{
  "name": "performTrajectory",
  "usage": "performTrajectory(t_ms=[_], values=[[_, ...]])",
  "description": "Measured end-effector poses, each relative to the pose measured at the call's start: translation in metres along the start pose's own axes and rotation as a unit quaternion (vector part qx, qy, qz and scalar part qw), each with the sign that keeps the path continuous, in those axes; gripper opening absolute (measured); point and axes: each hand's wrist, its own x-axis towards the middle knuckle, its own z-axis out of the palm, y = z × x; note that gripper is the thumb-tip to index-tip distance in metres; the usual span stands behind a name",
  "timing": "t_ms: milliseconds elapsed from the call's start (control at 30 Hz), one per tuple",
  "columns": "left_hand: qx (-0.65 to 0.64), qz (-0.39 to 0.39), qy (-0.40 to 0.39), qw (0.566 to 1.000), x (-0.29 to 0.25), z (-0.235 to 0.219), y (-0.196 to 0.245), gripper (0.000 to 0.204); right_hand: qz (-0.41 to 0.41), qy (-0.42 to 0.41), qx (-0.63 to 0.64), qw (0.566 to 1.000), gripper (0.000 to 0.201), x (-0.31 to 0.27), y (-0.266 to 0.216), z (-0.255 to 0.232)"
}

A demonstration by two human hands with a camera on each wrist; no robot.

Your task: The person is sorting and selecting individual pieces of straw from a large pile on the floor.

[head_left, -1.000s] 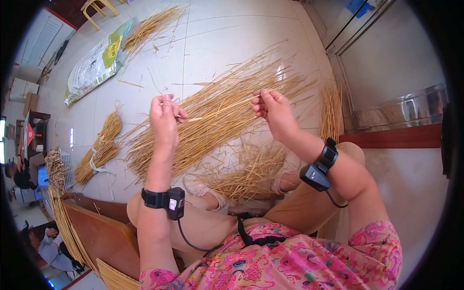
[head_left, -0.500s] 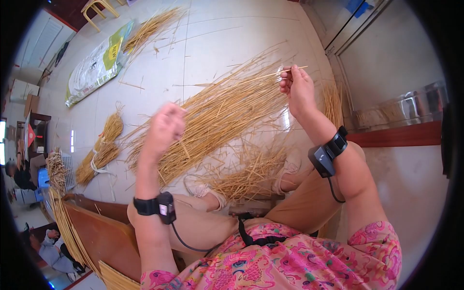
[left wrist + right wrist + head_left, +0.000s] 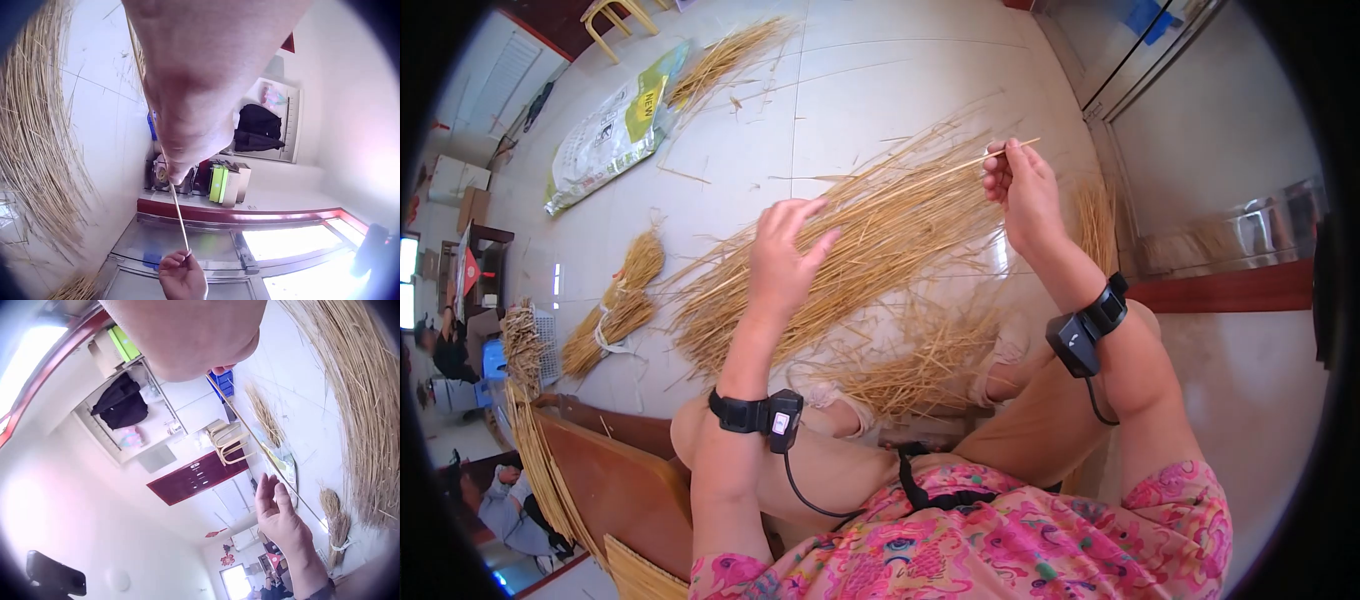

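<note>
In the head view my right hand [image 3: 1028,195] pinches one straw stalk [image 3: 970,164] between thumb and fingertips, a short end sticking out past them. The stalk slants down to the left across the view. My left hand [image 3: 785,262] is raised over the left part of the straw pile [image 3: 870,240], thumb spread away from its fingers. From the right wrist view, the stalk [image 3: 250,428] runs past the left hand's [image 3: 284,522] fingertips, which are not curled round it. In the left wrist view the stalk [image 3: 180,219] stretches from beside the left hand to the right hand [image 3: 182,275].
Broken straw [image 3: 915,365] lies between the person's feet. A tied straw bundle [image 3: 615,305] lies at left, and a printed sack [image 3: 610,145] with more straw lies farther back. A wooden board [image 3: 615,465] stands by the left knee, a metal-framed door [image 3: 1210,140] at right.
My right hand moved up and right with the stalk, then stayed there. My left hand, with fingers bent earlier, swung left and then back right, its fingers and thumb now spread.
</note>
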Motion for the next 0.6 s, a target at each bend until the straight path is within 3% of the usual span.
performTrajectory(t_ms=[167,267,367,467,600], values=[[-0.164,-0.086,-0.063,0.981,-0.007,0.02,0.002,0.015,0.021,-0.031,-0.001,0.999,0.022,-0.005,0.009,0.006],[-0.207,-0.116,-0.054,0.97,-0.008,0.028,0.003,0.011,0.042,-0.071,-0.029,0.996,0.019,-0.011,0.016,0.012],[-0.21,-0.115,-0.065,0.969,-0.009,0.032,0.012,0.011,0.1,-0.158,-0.097,0.978,0.018,-0.03,0.025,0.024],[-0.242,-0.13,-0.125,0.954,-0.009,0.029,0.019,0.011,0.118,-0.23,-0.103,0.961,0.018,-0.041,0.041,0.025],[-0.246,-0.148,-0.151,0.946,-0.009,0.029,0.017,0.013,0.102,-0.247,-0.102,0.958,0.013,-0.043,0.042,0.025]])
